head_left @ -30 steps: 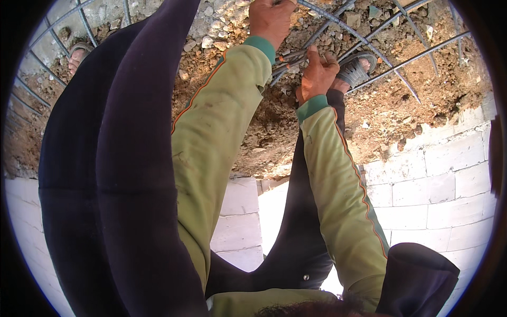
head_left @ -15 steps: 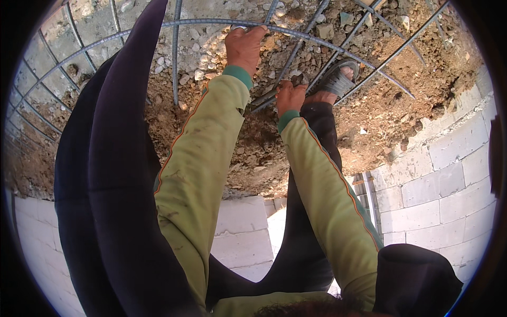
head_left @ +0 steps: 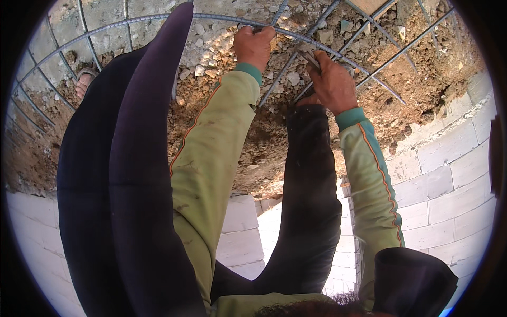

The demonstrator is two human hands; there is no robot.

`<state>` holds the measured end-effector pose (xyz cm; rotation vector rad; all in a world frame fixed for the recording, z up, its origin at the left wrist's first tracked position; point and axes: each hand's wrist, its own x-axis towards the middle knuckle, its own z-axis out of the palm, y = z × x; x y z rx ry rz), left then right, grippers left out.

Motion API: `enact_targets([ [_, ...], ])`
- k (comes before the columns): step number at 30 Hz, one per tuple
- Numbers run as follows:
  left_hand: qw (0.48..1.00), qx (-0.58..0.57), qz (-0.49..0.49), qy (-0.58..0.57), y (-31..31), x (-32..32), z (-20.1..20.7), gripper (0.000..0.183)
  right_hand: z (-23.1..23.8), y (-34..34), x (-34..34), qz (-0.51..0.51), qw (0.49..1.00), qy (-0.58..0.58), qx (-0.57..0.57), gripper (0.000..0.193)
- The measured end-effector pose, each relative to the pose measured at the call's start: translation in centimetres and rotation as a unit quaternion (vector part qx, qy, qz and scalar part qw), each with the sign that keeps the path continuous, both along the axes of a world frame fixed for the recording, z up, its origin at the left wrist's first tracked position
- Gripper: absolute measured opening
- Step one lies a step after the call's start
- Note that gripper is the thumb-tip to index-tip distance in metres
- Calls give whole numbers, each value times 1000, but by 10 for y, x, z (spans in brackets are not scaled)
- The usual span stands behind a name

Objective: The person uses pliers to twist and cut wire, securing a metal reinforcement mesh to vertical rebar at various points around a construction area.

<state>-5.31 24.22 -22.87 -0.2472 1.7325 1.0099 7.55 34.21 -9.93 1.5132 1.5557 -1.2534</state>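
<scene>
Left hand (head_left: 254, 48) on the curved rebar (head_left: 211, 16), right hand (head_left: 334, 82) around a metal hand tool (head_left: 311, 59)

The curved rebar, ribbed and grey, arcs over the rubble-strewn ground (head_left: 364, 134), well in from the near edge where white block walls (head_left: 438, 185) border the soil. The left hand pinches it between thumb and curled fingers. To its right, the right hand is closed around the metal hand tool, whose slim end juts past the fingers toward the curved rebar; whether the two touch, I cannot tell, nor can the tool's exact kind be made out. Straight rebars (head_left: 405, 49) cross the curved one, several slanting toward the ground's right side. Loose stones (head_left: 199, 70) lie just left of the left hand. A sandalled foot (head_left: 84, 83) rests toward the ground's left side, and a dark trouser leg (head_left: 311, 185) rises below the right hand.
</scene>
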Motion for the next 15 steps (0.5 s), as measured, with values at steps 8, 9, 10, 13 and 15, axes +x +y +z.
enact_targets([
  [8, 1000, -8, 6, -14, 4, 9, 1, 37, -50, 46, -17, 438, 865, -33, 241, 17],
  [9, 1000, -9, -4, -10, 3, 8, 1, 38, -53, 45, -18, 441, 864, -32, 240, 17],
  [10, 1000, -11, 0, -9, 3, 6, 2, 38, -52, 45, -29, 448, 867, -50, 211, 17],
  [13, 1000, -26, -8, -12, 5, 2, 9, 38, -54, 33, -40, 477, 852, -66, 204, 17],
  [15, 999, -36, -20, 11, 12, 1, 18, 36, -53, 29, -40, 497, 835, -67, 228, 17],
])
